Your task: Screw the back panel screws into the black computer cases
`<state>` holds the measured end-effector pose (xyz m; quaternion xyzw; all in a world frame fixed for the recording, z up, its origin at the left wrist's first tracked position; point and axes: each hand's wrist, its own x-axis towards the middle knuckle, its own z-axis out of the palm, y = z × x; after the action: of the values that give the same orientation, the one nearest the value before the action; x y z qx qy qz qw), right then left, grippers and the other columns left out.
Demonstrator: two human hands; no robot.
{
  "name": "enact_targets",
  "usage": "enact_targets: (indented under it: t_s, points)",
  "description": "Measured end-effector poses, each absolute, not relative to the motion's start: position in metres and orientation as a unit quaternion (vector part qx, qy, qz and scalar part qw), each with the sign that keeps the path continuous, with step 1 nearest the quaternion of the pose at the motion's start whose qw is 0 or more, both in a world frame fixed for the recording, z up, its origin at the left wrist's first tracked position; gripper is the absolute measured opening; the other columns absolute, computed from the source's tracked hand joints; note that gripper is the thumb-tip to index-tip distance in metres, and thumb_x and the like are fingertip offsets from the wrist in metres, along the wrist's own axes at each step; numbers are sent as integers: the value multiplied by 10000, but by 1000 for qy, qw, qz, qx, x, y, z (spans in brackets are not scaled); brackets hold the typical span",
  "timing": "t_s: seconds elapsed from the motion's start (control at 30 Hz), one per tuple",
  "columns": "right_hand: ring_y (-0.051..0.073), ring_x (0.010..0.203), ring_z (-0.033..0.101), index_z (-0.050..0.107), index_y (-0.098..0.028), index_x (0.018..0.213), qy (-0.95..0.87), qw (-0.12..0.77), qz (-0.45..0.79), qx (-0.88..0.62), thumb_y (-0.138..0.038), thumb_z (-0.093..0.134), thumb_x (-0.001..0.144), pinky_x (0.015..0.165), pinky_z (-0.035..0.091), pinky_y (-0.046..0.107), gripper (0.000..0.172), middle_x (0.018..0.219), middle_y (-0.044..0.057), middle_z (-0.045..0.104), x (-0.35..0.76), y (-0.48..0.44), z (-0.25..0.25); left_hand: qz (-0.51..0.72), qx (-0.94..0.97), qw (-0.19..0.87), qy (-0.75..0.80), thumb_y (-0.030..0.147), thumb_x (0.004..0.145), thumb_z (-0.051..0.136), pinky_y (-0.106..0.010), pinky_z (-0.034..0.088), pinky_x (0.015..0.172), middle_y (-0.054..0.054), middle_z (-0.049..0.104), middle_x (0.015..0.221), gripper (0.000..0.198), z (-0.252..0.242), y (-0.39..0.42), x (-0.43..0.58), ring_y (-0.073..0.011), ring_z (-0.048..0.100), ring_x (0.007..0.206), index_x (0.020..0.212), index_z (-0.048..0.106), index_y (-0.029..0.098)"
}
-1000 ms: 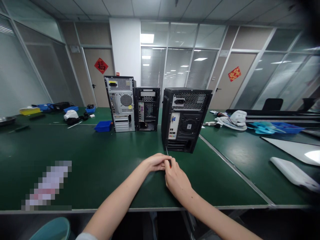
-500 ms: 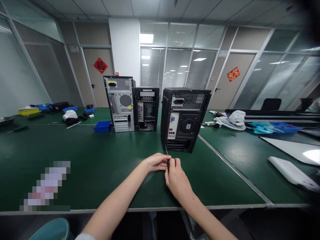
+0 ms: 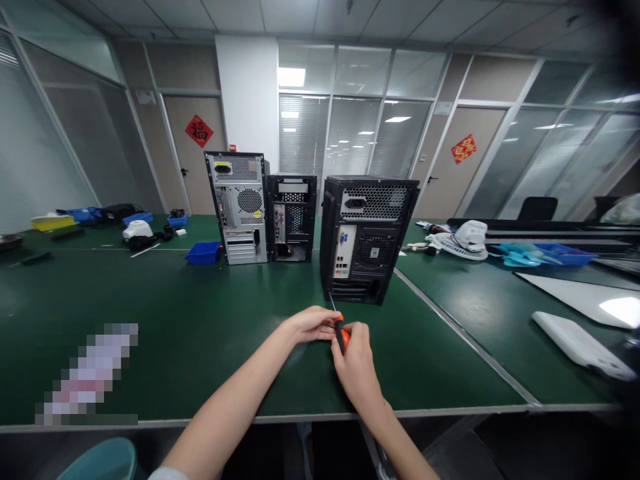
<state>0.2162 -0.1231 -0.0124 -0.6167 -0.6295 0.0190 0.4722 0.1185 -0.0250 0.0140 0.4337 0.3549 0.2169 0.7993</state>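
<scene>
A black computer tower (image 3: pixel 370 233) stands upright on the green table, its rear panel facing me. Both of my hands are in front of its lower left corner. My right hand (image 3: pixel 356 353) is closed around the orange and black handle of a screwdriver (image 3: pixel 341 337). The screwdriver's thin shaft points up to the bottom left corner of the rear panel; whether its tip sits in a screw is too small to tell. My left hand (image 3: pixel 315 325) pinches the front end of the handle, with some of its fingers hidden.
Behind to the left stand a silver-backed tower (image 3: pixel 245 217) and a smaller black tower (image 3: pixel 293 220). A blue tray (image 3: pixel 203 253) lies beside them. A white device (image 3: pixel 583 343) rests at the right, past the table seam (image 3: pixel 470 340). A teal bin (image 3: pixel 103 460) is below the front edge.
My right hand has rolled to the right around the screwdriver, and more of the orange handle shows. My left hand stays in place at the front of the handle.
</scene>
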Motion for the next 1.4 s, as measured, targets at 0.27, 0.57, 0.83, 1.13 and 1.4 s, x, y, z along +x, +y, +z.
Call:
enact_targets:
  t_s: [0.27,0.57,0.83,1.13,1.4]
  points:
    - [190,815,512,395,-204,865,-570,531,74,-623,-211,463,795,748,457,368,98,896,55,451,213,-121,-23,214,443,791,363,240,713,668,-198,475,560,5,569,607,168,14,-26,119,-77,570,530,705,560,112]
    - [192,845,517,417,-208,866,-522,573,104,-624,-255,491,774,745,459,352,127,910,58,468,206,-121,-25,207,449,791,361,249,696,685,-183,448,522,3,568,622,188,13,-25,119,-68,557,525,725,569,104]
    - [83,506,502,392,-199,936,-435,623,256,-598,-331,514,777,497,454,260,240,829,-5,498,202,-121,-26,205,449,792,360,275,681,701,-171,446,536,-2,576,638,220,11,-24,118,-59,549,543,712,563,108]
    - [66,574,536,350,-232,925,-292,723,387,-492,-403,609,709,455,474,214,378,841,-49,467,189,-117,-28,205,440,794,365,245,748,642,-193,460,536,-24,600,630,166,12,-25,119,-86,577,541,751,585,89]
    - [66,635,509,355,-241,903,-219,759,422,-446,-357,634,687,470,459,205,371,854,-45,444,178,-119,-22,202,441,799,356,221,797,578,-206,441,511,-60,632,679,153,14,-26,117,-104,594,561,768,594,72]
